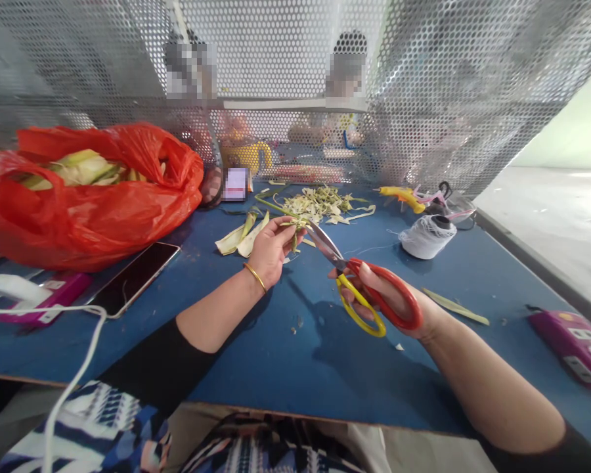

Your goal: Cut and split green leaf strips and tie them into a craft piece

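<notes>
My left hand (270,248), with a gold bangle at the wrist, pinches a small bundle of pale green husk strips (297,235). My right hand (381,292) grips a pair of scissors (329,246) with one red and one yellow handle loop. Their blades point toward the strips and their tips reach the bundle; whether they are fully closed I cannot tell. Behind my left fingers lies a heap of cut husk pieces (325,202). Wider husk leaves (241,238) rest just left of that hand.
On the left are a red plastic bag (172,203) of husks, a dark phone (136,279) and a purple power strip (54,295) with a white cable. A white thread spool (426,240) and another purple power strip (576,345) are at right. Perforated metal (285,59) closes the back, people beyond.
</notes>
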`<state>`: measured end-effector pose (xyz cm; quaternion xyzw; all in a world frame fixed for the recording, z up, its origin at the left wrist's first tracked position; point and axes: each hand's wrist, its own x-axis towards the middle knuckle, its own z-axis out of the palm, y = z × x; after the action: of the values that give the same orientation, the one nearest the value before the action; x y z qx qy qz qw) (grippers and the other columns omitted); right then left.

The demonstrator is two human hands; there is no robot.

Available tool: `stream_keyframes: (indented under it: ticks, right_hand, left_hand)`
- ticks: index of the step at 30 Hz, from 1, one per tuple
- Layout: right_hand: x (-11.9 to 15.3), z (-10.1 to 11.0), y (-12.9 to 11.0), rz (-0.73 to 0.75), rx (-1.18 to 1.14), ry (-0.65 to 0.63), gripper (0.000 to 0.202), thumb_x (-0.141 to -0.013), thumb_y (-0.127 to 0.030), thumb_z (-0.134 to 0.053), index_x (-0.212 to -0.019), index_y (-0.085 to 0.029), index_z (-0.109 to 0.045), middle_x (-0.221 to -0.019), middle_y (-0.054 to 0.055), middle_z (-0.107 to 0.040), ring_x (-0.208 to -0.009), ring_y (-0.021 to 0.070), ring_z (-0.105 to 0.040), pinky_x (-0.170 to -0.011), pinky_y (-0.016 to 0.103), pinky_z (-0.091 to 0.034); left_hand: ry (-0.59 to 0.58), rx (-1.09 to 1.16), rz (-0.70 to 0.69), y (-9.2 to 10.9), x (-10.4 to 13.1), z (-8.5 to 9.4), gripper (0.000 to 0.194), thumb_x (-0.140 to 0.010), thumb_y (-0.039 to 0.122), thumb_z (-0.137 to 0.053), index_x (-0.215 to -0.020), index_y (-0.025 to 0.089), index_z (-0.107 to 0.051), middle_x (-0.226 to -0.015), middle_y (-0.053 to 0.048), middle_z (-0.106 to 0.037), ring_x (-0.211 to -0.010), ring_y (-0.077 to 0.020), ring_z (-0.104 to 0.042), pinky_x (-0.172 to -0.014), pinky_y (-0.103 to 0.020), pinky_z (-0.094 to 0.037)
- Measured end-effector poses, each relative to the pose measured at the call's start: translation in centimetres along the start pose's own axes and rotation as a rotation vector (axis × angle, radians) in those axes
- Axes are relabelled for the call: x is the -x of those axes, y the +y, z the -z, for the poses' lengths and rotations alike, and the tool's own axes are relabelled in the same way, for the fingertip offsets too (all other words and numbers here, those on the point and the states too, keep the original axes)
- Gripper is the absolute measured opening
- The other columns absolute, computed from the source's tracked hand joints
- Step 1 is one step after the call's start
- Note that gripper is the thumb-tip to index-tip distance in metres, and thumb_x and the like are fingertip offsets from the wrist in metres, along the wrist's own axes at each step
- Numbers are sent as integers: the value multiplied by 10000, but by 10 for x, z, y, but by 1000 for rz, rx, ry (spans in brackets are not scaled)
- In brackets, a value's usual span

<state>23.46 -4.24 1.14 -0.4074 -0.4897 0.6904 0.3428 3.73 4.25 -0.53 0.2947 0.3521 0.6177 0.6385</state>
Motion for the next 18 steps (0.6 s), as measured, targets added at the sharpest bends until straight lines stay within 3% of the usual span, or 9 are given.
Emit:
stream_keyframes:
  ticks: [6, 18]
  right_hand:
    - [1, -1, -1, 20, 13, -14, 601, -750, -715, -699, -974, -159, -652, -698, -18, -574, -440, 55, -440, -427, 228, -336]
    - [-1, -1, -1, 34, 3, -38, 579, -776, -713, -673, -945, -161, -642, -690, -17, -576, -435, 60, -429, -422, 237, -331]
  left_hand:
    - [35, -15, 23, 3, 2, -3, 166, -807, 18, -647, -822, 177, -600, -733, 28, -678, -736, -117, -717, -678, -214, -519]
    - [40, 36, 28, 3, 4, -5, 188, -829, -6, -614, -810, 181, -597, -734, 42, -678, -664, -79, -683, -745, -226, -531]
